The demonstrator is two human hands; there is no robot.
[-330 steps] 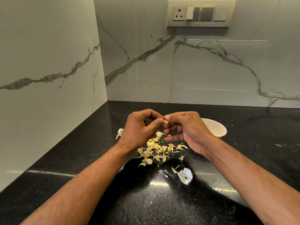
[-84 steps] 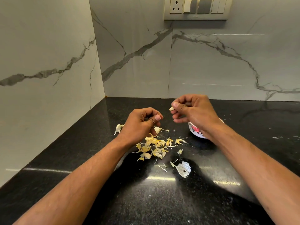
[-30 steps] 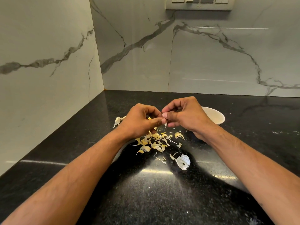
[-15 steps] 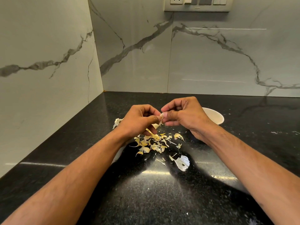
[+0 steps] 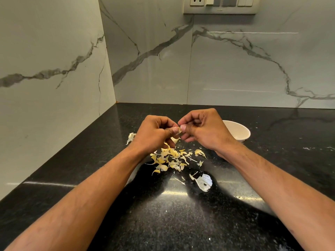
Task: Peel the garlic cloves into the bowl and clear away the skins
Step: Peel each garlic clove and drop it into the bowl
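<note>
Two hands meet above a black speckled desk. The left hand has its fingers curled in, thumb and forefinger pinching one garlic clove, of which only a pale sliver with a flap of skin shows between the thumbs. The right hand is likewise curled, its thumb and fingertips nipping the same clove from the other side, so the two thumbs nearly touch. A second pale piece shows just under the left fingers; whether it is clove or skin cannot be told.

One white bowl stands on the desk behind the right hand, partly hidden by it; its contents are not visible.

Below the hands lies one loose heap of yellowish skins, too many and too overlapping to count. Apart from it are one pale scrap to the left of the left hand and one larger white papery piece nearer the camera, with a few thin slivers beside it.

Two marble-patterned walls meet at the corner, and one switch panel sits at the top.
</note>
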